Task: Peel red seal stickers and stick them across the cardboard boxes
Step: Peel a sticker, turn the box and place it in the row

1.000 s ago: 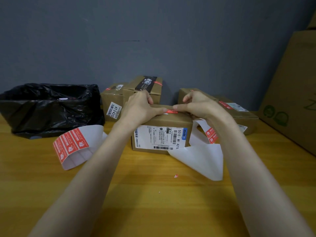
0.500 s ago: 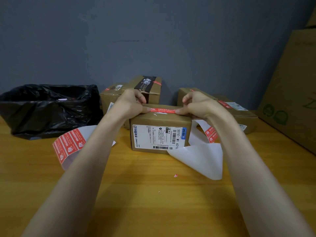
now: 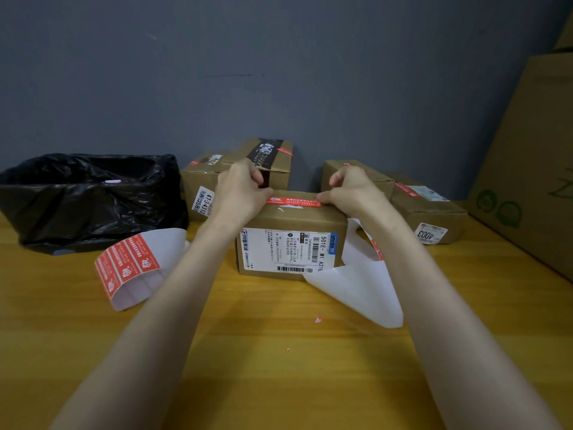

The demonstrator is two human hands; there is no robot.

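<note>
atop the box (image 3: 313,218), curled left hand (image 3: 239,193) and right hand (image 3: 353,193) thumb-press ends of red sticker (image 3: 293,201).

You wear the only camera on your head. It looks forward and down, along your two arms, at the wooden table (image 3: 279,383). The gray wall (image 3: 279,72) is straight ahead. The box (image 3: 297,218) in the middle is close, within your reach.

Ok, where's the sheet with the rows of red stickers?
Head view: the sticker sheet lies curled on the table, left of the middle box, just in front of the black bag.
</note>
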